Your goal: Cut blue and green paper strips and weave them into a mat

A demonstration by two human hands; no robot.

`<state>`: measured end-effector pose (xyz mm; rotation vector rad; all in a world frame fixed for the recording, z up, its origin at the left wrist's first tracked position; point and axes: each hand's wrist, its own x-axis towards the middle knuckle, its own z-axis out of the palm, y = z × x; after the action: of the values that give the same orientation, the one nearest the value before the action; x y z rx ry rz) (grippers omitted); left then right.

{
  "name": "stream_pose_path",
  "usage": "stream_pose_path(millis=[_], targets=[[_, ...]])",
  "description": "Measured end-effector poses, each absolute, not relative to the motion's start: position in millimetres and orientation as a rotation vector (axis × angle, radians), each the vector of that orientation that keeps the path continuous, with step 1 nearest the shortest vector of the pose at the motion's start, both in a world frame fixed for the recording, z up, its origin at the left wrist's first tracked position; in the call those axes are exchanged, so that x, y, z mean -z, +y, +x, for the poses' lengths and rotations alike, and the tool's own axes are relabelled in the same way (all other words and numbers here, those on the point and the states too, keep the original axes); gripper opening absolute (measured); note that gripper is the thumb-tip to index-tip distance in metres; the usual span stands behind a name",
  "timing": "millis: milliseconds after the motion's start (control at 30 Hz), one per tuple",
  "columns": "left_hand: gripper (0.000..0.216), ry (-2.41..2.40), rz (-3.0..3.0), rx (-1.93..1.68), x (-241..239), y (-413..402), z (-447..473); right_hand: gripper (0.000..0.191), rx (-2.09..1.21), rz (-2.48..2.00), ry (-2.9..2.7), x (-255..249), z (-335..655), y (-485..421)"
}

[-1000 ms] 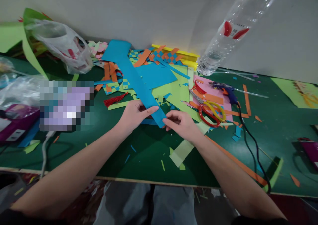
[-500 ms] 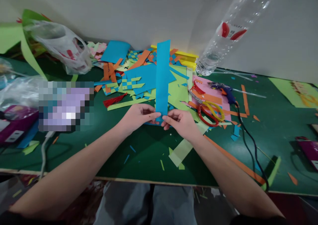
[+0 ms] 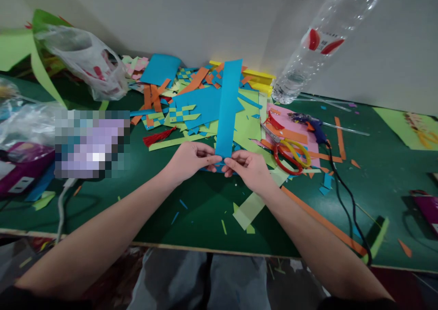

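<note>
A long blue paper strip point(image 3: 229, 107) rises from my fingers, its top leaning slightly to the right. My left hand point(image 3: 192, 163) pinches its lower left edge between thumb and fingers. At the lower right edge, my right hand point(image 3: 248, 167) pinches it the same way, the two thumbs almost touching. Below the thumbs the strip's bottom end is partly hidden by my fingers, and more blue paper shows around them. Behind the strip lie a large blue paper piece point(image 3: 196, 102) and light green paper point(image 3: 248, 125). Scissors point(image 3: 290, 155) with red and yellow handles lie right of my right hand.
A glue gun point(image 3: 313, 126) with a black cord is on the right, near a tall plastic bottle point(image 3: 308, 59). A red tassel point(image 3: 157, 137), a plastic bag point(image 3: 89, 63) and a blurred-out device point(image 3: 94, 148) are on the left. Paper scraps litter the green table point(image 3: 201, 218).
The strip's upper end has tipped to the right, while both hands keep their pinch at its lower end. The whole view has shifted very slightly.
</note>
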<state>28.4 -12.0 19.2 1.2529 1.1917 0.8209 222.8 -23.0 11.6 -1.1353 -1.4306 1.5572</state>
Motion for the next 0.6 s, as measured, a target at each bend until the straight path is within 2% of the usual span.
stream_pose_path(millis=[267,400,600], targets=[[0.026,1.102,1.227,-0.834,-17.6,-14.3,27.1,0.025,-1.584,-1.091,-1.429,-11.3,224.9,-22.6],[0.037,1.116,1.195,-0.782,-16.9,-13.4,27.2,0.026,-1.609,-1.107,-1.395,-10.8,225.4,-21.4],[0.029,1.079,1.224,-0.702,-16.5,-11.9,25.4,0.028,-1.694,-1.141,-1.325,-13.0,223.6,-22.1]])
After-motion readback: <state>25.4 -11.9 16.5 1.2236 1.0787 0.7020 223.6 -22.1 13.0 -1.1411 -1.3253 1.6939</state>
